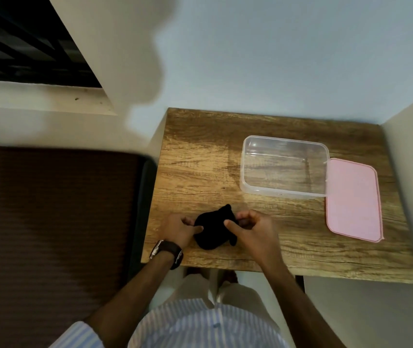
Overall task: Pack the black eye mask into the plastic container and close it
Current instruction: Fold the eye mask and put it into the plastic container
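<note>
A wooden table (200, 151) is seen from above, set against a pale wall, with a dark brown mattress (49, 222) just beside its left edge. On the right half of the table a clear plastic container (284, 194) stands upright and open, with nothing seen inside it. A pink lid (353, 199) lies flat on the table at the container's right side, touching or slightly tucked under its rim; which of the two cannot be told. The black mask (213, 229) is bunched up on the table near the front edge, well apart from the container and to its left. The left hand (180, 229) is placed at the left side of the mask, with fingers curled against the cloth and the thumb laid on it. The right hand (253, 232) is closed at the mask's right side, a fold of the cloth being pinched between thumb and curled fingers. A dark-strapped watch (166, 250) is worn on the left wrist. A striped shirt (200, 325) is visible at the lower edge.
</note>
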